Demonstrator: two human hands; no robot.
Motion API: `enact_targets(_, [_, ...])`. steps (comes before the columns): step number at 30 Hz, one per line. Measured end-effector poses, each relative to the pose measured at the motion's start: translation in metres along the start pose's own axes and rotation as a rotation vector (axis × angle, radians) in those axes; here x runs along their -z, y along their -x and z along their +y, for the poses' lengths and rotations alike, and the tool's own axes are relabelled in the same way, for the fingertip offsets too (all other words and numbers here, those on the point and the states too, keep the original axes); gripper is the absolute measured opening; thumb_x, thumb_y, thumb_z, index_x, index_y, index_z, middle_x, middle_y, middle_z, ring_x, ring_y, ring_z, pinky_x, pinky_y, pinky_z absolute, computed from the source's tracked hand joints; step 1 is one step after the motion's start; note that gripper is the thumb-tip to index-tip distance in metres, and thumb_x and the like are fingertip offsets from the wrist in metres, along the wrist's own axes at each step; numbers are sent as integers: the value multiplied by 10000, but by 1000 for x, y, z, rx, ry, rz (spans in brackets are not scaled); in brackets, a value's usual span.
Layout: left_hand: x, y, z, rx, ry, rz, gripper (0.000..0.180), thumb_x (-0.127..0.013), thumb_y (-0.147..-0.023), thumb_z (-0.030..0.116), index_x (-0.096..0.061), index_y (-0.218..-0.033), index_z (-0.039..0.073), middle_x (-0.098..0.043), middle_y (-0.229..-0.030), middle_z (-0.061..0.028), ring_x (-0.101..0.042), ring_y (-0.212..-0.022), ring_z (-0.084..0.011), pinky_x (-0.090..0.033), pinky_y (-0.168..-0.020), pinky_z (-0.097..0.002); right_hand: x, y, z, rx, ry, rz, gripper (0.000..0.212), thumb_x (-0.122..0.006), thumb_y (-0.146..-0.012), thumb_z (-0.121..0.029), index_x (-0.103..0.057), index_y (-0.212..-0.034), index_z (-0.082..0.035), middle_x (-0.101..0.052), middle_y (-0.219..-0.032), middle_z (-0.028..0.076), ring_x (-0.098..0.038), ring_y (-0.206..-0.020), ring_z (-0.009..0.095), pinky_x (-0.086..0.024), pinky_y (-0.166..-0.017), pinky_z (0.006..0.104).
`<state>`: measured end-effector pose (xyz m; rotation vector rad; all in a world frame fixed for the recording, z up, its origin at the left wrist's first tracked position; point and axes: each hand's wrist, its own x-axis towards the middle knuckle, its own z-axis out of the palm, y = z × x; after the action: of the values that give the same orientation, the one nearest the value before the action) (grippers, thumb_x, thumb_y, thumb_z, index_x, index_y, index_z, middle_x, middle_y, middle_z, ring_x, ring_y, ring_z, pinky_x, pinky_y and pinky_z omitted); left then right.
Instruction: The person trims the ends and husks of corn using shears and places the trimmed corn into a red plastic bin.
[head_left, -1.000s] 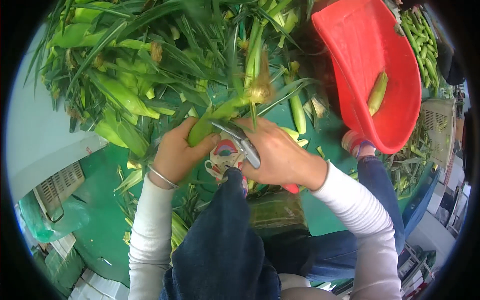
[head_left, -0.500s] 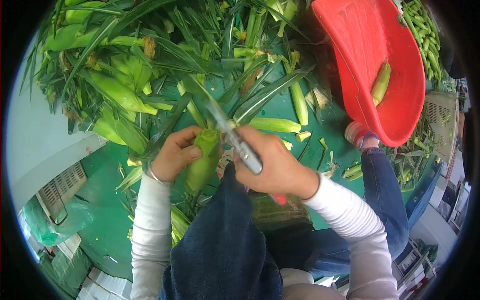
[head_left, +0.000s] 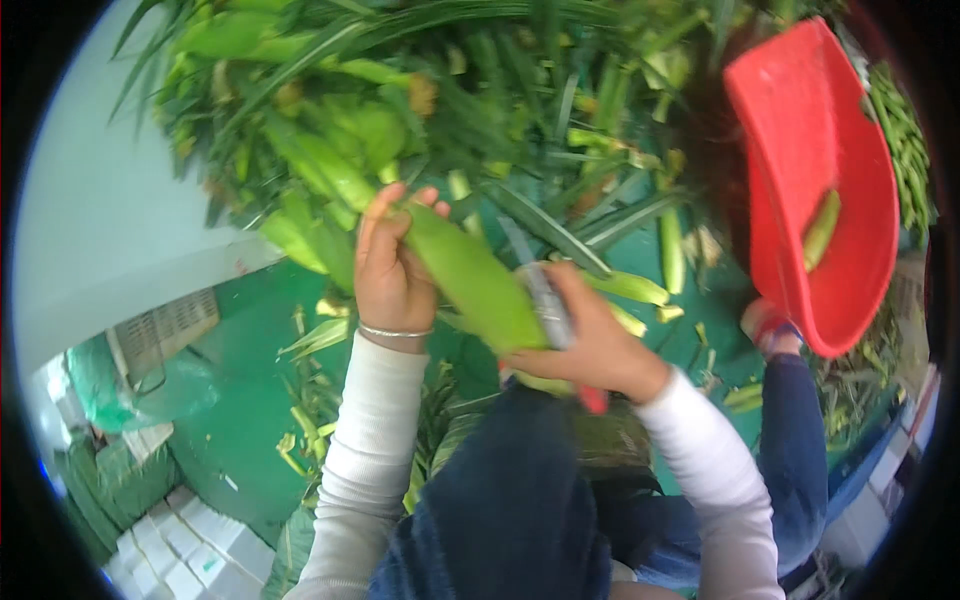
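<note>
An ear of corn in its green husk [head_left: 475, 275] slants over my knees, its upper end at my left hand [head_left: 395, 265]. The thumb and palm of that hand rest against the husk, with the fingers curled up behind it. My right hand [head_left: 605, 345] is closed round a knife [head_left: 548, 305], whose thin blade points up and away from me. The right thumb also presses on the near end of the ear. Motion blurs both the ear and the blade.
A heap of unhusked corn [head_left: 320, 160] and long leaves lies ahead and to the left. At the right stands a red scoop-shaped basket [head_left: 790, 130] with one ear [head_left: 822, 230] inside. Cut stalk pieces [head_left: 670, 250] litter the green floor. A crate [head_left: 165, 325] sits at the left.
The ear has swung from upright in my left hand to a slant between both hands. My right thumb now touches it. The whole view has shifted, so things appear farther right and lower.
</note>
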<state>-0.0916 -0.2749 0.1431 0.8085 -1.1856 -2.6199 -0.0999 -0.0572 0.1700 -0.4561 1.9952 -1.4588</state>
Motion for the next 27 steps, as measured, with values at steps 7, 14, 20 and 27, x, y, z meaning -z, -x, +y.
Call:
enact_targets(7, [273,-49,83,-231,-708,808,269,-677,-836,259,-603,-1009,68,-584,-942,-23,-549,-832,-124,-460,-705,-295,167,83,25,-182,244,747,559,-666,-810,-355,-499,-1207,2,-601,-1001,78,-593,-810,205,-492,-746,322])
enact_targets(14, [271,-97,92,-56,-919,739,469,-732,-750,460,-592,-997,87,-601,-907,-40,-572,-802,-186,-476,-614,-349,267,126,22,-62,-245,1021,550,-601,-879,-247,-371,-1328,-27,-520,-1277,190,-576,-1075,279,-470,-739,281])
enact_targets(20, [175,11,98,-16,-323,251,468,-617,-862,345,-515,-1191,27,-608,-1108,-116,-602,-1016,-253,-517,-829,-413,99,53,-59,-241,-194,522,534,-585,-721,-46,-439,-1230,17,-588,-1083,155,-621,-928,230,-516,-723,296])
enact_targets(27, [34,53,15,112,229,-206,660,-519,-878,529,-375,-1358,100,-469,-1287,-192,-481,-1157,-354,-397,-983,-527,-3,-15,-38,-140,-91,-116,560,-788,-682,-247,-458,-1050,16,-592,-928,172,-603,-800,243,-485,-686,353])
